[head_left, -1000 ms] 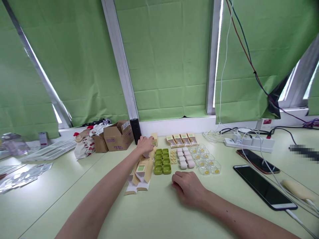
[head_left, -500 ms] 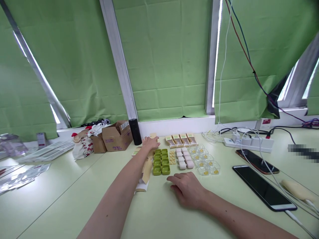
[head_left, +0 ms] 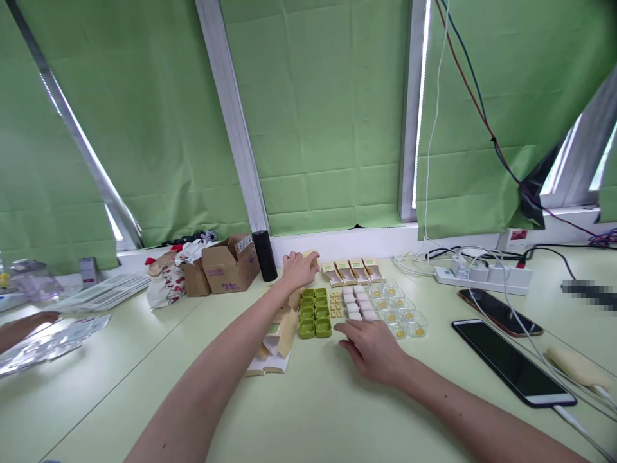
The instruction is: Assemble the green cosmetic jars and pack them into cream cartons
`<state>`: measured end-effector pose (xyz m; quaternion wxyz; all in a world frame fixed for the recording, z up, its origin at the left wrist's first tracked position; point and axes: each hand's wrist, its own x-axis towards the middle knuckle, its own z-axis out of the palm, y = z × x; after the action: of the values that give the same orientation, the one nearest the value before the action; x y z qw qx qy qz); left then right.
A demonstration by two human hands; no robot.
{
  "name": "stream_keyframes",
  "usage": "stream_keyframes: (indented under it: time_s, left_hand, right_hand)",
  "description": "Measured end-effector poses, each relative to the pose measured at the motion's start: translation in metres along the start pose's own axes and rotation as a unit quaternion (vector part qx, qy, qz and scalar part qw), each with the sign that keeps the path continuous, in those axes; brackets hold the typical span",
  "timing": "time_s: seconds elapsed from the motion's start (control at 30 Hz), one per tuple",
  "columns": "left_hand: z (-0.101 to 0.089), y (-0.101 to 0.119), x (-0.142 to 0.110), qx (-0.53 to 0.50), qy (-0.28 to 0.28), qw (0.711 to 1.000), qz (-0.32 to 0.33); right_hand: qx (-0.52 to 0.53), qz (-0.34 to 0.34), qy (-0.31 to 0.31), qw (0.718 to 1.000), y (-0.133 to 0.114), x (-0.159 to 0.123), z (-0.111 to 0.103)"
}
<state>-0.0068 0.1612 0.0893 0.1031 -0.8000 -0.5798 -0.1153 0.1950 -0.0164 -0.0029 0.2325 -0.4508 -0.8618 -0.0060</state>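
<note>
My left hand (head_left: 299, 270) is at the back of the group of small goods, its fingers closed on a small tan cardboard box (head_left: 313, 257) that mostly hides behind them. Beneath my left forearm lie more such folded boxes (head_left: 288, 331). Two columns of green square cups (head_left: 306, 328) stand beside them, followed by small yellowish pieces (head_left: 336, 305), pale pink-white blocks (head_left: 354, 307) and clear cups with yellow centres (head_left: 409, 315). My right hand (head_left: 373, 350) rests just in front of the blocks, index finger and thumb apart, with nothing visible in it.
Several windowed cardboard boxes (head_left: 344, 272) form a row at the back. Behind on the left are a black cylinder (head_left: 265, 256) and a brown carton (head_left: 229, 267). Phones (head_left: 513, 363), a power strip (head_left: 482, 281) and cables lie right. Another person's hand (head_left: 33, 325) is at far left.
My left hand has moved right and slightly back, with the small box at its fingertips. My right hand has shifted slightly right and forward. Another person's hand has come in at left.
</note>
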Motion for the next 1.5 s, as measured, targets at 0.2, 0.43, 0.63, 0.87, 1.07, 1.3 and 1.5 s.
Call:
stream_keyframes:
  time_s: [0.2, 0.43, 0.63, 0.87, 1.07, 1.3, 1.5]
  left_hand:
    - [-0.039, 0.022, -0.056, -0.045, 0.056, 0.992, 0.100]
    - [-0.037, 0.050, -0.154, -0.111, 0.017, 0.973, 0.202]
    - [-0.016, 0.061, -0.197, -0.092, -0.039, 0.964, 0.245]
    - [-0.019, 0.061, -0.203, -0.115, -0.025, 0.961, 0.249]
    - [-0.013, 0.067, -0.181, -0.212, 0.035, 0.960, 0.181]
    - [0.030, 0.070, -0.183, -0.227, 0.115, 0.951, 0.175]
    - [0.042, 0.061, -0.188, -0.235, 0.132, 0.948, 0.170]
  right_hand:
    - [0.039, 0.047, 0.111, 0.992, 0.020, 0.003, -0.022]
    - [0.103, 0.094, 0.184, 0.973, 0.038, 0.001, -0.042]
    - [0.104, 0.081, 0.176, 0.975, 0.039, -0.002, -0.033]
    - [0.128, 0.070, 0.159, 0.977, 0.040, -0.002, -0.022]
    - [0.335, 0.090, 0.118, 0.930, 0.038, -0.001, -0.014]
    - [0.510, 0.094, 0.030, 0.854, 0.031, -0.004, -0.001]
    - [0.497, 0.120, 0.052, 0.858, 0.037, -0.004, 0.006]
